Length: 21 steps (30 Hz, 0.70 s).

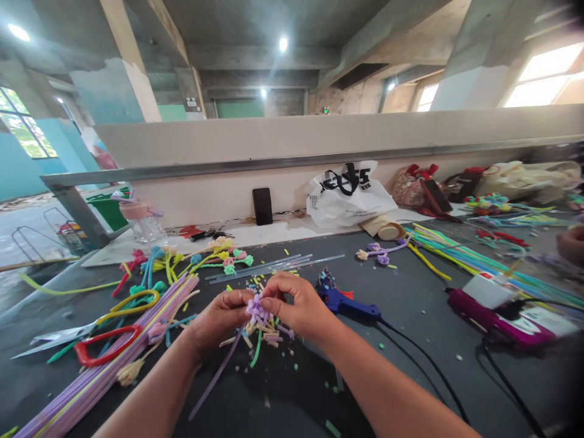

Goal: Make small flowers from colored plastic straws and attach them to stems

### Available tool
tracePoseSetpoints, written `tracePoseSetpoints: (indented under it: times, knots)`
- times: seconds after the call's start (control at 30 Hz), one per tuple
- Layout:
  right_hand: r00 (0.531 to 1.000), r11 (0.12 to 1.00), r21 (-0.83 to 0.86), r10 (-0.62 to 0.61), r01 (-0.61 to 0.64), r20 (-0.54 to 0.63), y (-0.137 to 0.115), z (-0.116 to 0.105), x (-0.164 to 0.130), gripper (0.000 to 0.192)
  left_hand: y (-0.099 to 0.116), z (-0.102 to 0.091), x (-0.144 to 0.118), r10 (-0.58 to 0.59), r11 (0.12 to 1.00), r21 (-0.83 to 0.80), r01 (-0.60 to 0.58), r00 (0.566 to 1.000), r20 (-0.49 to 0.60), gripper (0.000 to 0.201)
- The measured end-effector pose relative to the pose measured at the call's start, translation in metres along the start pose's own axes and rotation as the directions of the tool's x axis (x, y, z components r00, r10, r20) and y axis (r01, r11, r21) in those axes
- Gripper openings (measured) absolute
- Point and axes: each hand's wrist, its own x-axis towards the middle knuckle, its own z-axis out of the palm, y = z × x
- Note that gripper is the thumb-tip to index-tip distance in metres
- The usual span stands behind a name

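My left hand (218,320) and my right hand (298,307) meet over the dark table (410,365), both pinching a small purple flower (256,310) made of curled straw strips. Its purple straw stem (214,380) trails down toward me. Under the hands lie short cut straw pieces (269,337) in several colours. A blue glue gun (344,299) rests just right of my right hand, its black cord running off to the lower right.
A bundle of purple straws (109,365) and red-handled scissors (98,350) lie at left. Finished straw flowers (223,255) sit behind. Green straws (474,258), a magenta device (497,316), a white bag (349,194), a phone (262,205) and another person's hand (572,243) are to the right.
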Motion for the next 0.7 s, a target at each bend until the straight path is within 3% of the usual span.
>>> tracePoseSetpoints:
  times: [0.2,0.43,0.7]
  knots:
    - [0.998,0.999,-0.032,0.025,-0.023,0.062,0.0037,-0.0036,0.0013,0.006,-0.0019,-0.005,0.0011,0.006,1.0,0.029,-0.007,0.999,0.048,0.013]
    - [0.994,0.969,-0.222,-0.105,0.107,0.019,0.0088,-0.0008,0.0006,0.008,-0.004,-0.0063,0.002,-0.008,0.997,0.074,0.004,0.999,0.046,0.012]
    - [0.999,0.978,-0.205,-0.04,0.037,-0.011,0.0095,0.006,-0.0015,0.011,0.0005,-0.0082,0.0038,-0.021,0.982,0.188,0.001,0.995,0.101,0.011]
